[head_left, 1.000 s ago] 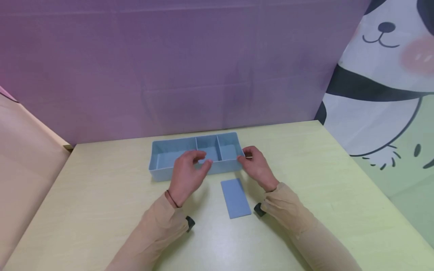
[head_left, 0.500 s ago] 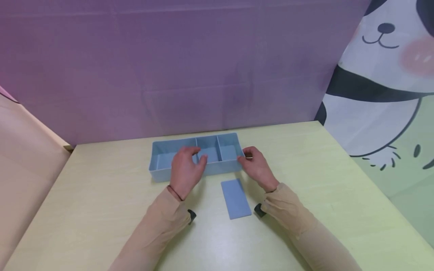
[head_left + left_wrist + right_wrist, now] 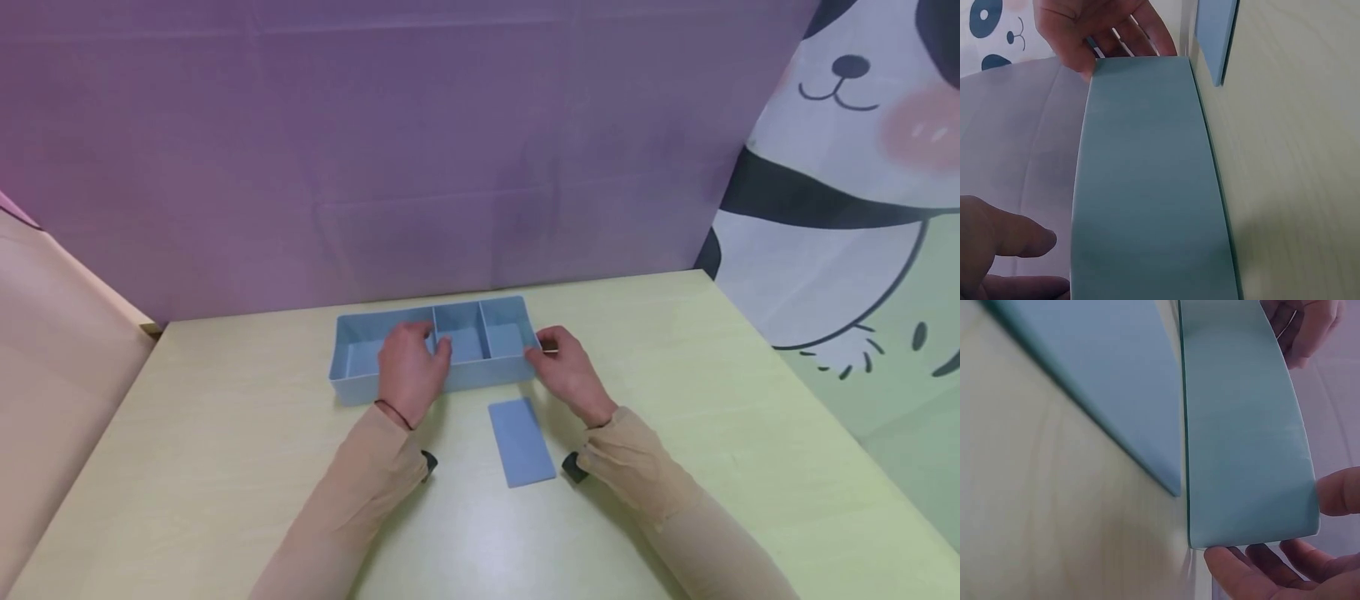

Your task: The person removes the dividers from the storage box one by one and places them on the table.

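Observation:
A light blue rectangular box (image 3: 480, 375) with two dividers stands near the table's back edge, its three compartments bare. My right hand (image 3: 572, 371) grips its right end, thumb at the rim and several fingers against the end wall, as the right wrist view shows. Over the box's front wall reaches my left hand (image 3: 411, 367). Its thumb (image 3: 1035, 237) and forefinger are bent and apart, above the rim around the left divider (image 3: 434, 321); contact with the divider cannot be made out. A flat blue rectangular panel (image 3: 522, 442) lies on the table in front of the box.
The pale wooden table (image 3: 240, 467) meets a purple cloth (image 3: 420, 150) close behind the box. A panda-patterned sheet (image 3: 825, 283) hangs at the right, a pale sheet (image 3: 67, 333) at the left.
My left hand has shifted slightly left and further over the box, and its thumb and forefinger have come closer together. The right hand, the box and the panel stay put.

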Motion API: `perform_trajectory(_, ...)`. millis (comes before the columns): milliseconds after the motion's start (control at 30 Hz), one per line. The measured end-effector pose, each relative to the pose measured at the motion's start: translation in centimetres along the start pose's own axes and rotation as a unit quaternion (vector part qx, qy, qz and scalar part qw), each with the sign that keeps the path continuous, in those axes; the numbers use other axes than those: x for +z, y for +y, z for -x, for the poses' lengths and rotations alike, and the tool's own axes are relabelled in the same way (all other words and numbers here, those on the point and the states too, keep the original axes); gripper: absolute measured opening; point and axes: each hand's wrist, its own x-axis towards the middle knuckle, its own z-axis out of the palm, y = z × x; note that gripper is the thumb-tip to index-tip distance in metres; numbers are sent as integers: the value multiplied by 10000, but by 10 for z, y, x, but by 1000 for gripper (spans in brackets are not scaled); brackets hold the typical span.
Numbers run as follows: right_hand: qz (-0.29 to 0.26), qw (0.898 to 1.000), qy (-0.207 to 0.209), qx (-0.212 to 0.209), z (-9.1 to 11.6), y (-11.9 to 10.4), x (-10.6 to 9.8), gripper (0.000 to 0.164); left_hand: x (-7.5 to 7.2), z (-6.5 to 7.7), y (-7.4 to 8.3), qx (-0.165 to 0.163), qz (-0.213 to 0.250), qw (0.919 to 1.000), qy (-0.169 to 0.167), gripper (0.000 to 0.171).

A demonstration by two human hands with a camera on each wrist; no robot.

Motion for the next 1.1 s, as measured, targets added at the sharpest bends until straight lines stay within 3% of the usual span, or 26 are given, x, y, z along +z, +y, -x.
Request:
perform_trajectory(667, 1, 10000, -8, -31, -1, 0, 0, 38, 10, -10, 1, -19, -972, 9952, 145, 31)
perform_trajectory(1100, 26, 10000, -14, -35, 0, 2, 0, 37, 17, -10, 1, -436, -1264, 9910, -18, 39)
